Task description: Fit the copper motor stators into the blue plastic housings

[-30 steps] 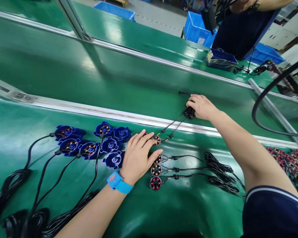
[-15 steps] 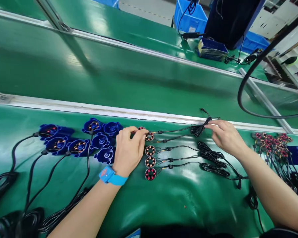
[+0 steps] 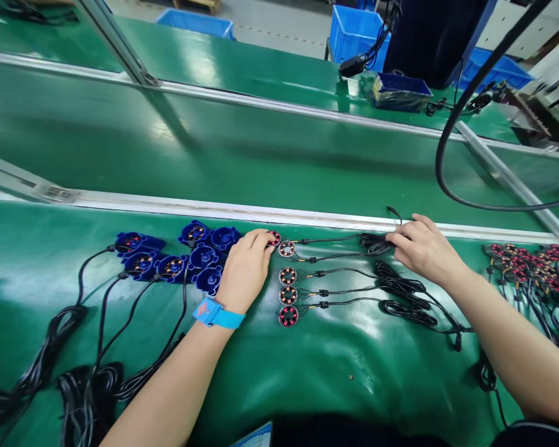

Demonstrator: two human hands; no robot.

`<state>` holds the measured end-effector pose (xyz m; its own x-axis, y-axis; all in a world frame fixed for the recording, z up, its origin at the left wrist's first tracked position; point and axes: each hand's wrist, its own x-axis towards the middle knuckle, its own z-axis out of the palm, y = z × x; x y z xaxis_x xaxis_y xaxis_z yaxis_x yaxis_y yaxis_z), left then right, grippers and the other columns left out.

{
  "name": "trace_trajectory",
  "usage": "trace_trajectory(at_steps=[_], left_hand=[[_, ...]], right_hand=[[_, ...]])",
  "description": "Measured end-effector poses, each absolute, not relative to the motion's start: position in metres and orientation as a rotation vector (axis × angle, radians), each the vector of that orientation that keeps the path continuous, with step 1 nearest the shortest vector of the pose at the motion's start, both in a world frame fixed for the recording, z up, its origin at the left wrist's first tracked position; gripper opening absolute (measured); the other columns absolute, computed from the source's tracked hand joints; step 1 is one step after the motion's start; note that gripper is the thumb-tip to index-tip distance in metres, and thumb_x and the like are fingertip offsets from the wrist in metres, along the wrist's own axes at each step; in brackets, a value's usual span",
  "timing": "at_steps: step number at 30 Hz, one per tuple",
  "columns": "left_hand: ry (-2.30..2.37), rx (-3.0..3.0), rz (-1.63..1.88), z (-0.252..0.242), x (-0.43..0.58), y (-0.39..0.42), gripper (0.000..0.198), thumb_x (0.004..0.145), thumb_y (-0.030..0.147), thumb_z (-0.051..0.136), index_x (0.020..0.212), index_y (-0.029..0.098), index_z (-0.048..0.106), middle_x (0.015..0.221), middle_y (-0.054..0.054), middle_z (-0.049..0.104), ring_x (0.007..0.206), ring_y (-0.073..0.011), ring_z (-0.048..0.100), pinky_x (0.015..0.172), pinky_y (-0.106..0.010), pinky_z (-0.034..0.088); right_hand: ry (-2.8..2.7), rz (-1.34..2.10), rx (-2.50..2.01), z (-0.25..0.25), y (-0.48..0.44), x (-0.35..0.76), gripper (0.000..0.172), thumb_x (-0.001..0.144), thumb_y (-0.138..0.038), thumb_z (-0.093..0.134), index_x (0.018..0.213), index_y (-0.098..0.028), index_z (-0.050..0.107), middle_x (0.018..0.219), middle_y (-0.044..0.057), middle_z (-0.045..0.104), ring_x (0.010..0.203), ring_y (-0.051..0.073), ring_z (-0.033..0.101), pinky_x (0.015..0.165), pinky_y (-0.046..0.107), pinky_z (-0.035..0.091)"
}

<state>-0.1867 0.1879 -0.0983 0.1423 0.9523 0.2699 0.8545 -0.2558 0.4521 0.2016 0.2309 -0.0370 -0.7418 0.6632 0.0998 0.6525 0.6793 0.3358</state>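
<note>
Okay, ring [image 3: 274, 237] lies on the mat [image 3: 335, 372], at the far end of a column of rings [image 3: 287, 294]. Left hand [image 3: 245, 270]: fingers pressed together, tips on the ring. Right hand [image 3: 422, 248]: fingers together over the cable bundle [image 3: 372, 243], can't tell if pinching. Housings [image 3: 200, 254] are just beside the left hand.

A small round stator [image 3: 274, 238] with red windings lies flat on the green counter [image 3: 354, 372], under the fingertips of my left hand [image 3: 245, 270]. Just beside it lies a second stator [image 3: 286, 249] with copper-coloured coils. Thin black leads run rightward from both into a coiled black cable bundle [image 3: 371, 243]. The bundle lies flat near the counter's pale edge, and my right hand [image 3: 419, 248] rests on its right end.
</note>
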Motion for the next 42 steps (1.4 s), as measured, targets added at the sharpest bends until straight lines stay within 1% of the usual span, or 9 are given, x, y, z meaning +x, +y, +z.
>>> trace_trajectory(at_steps=[4,6,10,17,22,27,29,35,42], left_hand=[[1.775,2.245,0.757,-0.089,-0.188,0.189,0.021,0.100,0.021,0.043,0.111,0.016,0.060,0.121,-0.013,0.063,0.110,-0.0290,0.062,0.097,-0.045,0.052],[1.758,2.259,0.751,-0.084,-0.185,0.194,0.021,0.099,0.019,0.043,0.112,0.016,0.060,0.121,-0.013,0.063,0.110,-0.0290,0.062,0.097,-0.045,0.052],[1.721,2.280,0.700,-0.078,-0.172,0.215,0.022,0.097,0.016,0.046,0.113,0.015,0.060,0.119,-0.012,0.064,0.109,-0.0287,0.062,0.097,-0.043,0.051],[1.742,2.293,0.462,-0.081,-0.168,0.226,0.030,0.092,0.010,0.043,0.115,0.015,0.061,0.120,-0.014,0.063,0.108,-0.0302,0.061,0.096,-0.046,0.050],[1.550,2.433,0.517,-0.081,-0.183,0.200,0.036,0.092,0.006,0.038,0.107,0.020,0.067,0.116,-0.010,0.062,0.105,-0.0264,0.059,0.094,-0.044,0.050],[1.396,2.431,0.437,-0.085,-0.189,0.191,0.024,0.098,0.023,0.046,0.111,0.021,0.066,0.115,-0.010,0.062,0.103,-0.0258,0.060,0.094,-0.046,0.053],[1.377,2.408,0.464,-0.087,-0.189,0.192,0.019,0.098,0.025,0.050,0.108,0.020,0.065,0.120,-0.011,0.062,0.109,-0.0264,0.061,0.098,-0.047,0.052],[1.305,2.308,0.582,-0.090,-0.187,0.191,0.009,0.097,0.021,0.049,0.102,0.020,0.056,0.126,-0.011,0.064,0.119,-0.0241,0.062,0.102,-0.043,0.052],[1.364,2.278,0.634,-0.088,-0.189,0.185,0.020,0.096,0.016,0.053,0.114,0.021,0.050,0.128,-0.010,0.064,0.117,-0.0239,0.063,0.099,-0.041,0.053]], right_hand=[[2.801,0.473,1.212,-0.033,0.206,0.204,0.021,0.091,-0.020,0.051,0.102,-0.017,0.068,0.089,0.009,0.065,0.079,0.023,0.059,0.075,0.036,0.046],[2.747,0.330,1.287,-0.036,0.194,0.210,0.025,0.095,-0.026,0.050,0.111,-0.017,0.068,0.090,0.008,0.067,0.076,0.022,0.062,0.071,0.035,0.046],[2.720,0.013,1.464,-0.040,0.189,0.225,0.035,0.101,-0.043,0.048,0.117,-0.020,0.067,0.097,0.008,0.072,0.084,0.023,0.067,0.076,0.035,0.051],[2.840,0.215,1.474,-0.058,0.238,0.213,0.041,0.098,-0.027,0.049,0.137,-0.016,0.054,0.132,0.013,0.065,0.123,0.030,0.057,0.102,0.047,0.044],[2.746,0.298,1.509,-0.074,0.241,0.226,0.028,0.100,-0.025,0.046,0.114,-0.017,0.068,0.109,0.012,0.072,0.097,0.026,0.065,0.092,0.043,0.046],[2.654,0.409,1.740,-0.057,0.213,0.230,0.030,0.099,-0.029,0.049,0.118,-0.016,0.068,0.114,0.015,0.070,0.101,0.032,0.064,0.090,0.048,0.047],[2.774,0.223,1.812,-0.047,0.204,0.203,0.033,0.098,-0.033,0.052,0.122,-0.014,0.065,0.116,0.016,0.069,0.105,0.031,0.064,0.094,0.047,0.049],[3.061,-0.835,1.563,-0.049,0.205,0.076,0.031,0.097,-0.029,0.055,0.126,-0.020,0.062,0.125,0.010,0.068,0.114,0.023,0.065,0.102,0.041,0.052],[2.794,-1.449,1.554,-0.075,0.221,0.035,0.027,0.086,-0.023,0.065,0.112,-0.018,0.066,0.103,0.005,0.071,0.079,0.014,0.067,0.078,0.030,0.055]])
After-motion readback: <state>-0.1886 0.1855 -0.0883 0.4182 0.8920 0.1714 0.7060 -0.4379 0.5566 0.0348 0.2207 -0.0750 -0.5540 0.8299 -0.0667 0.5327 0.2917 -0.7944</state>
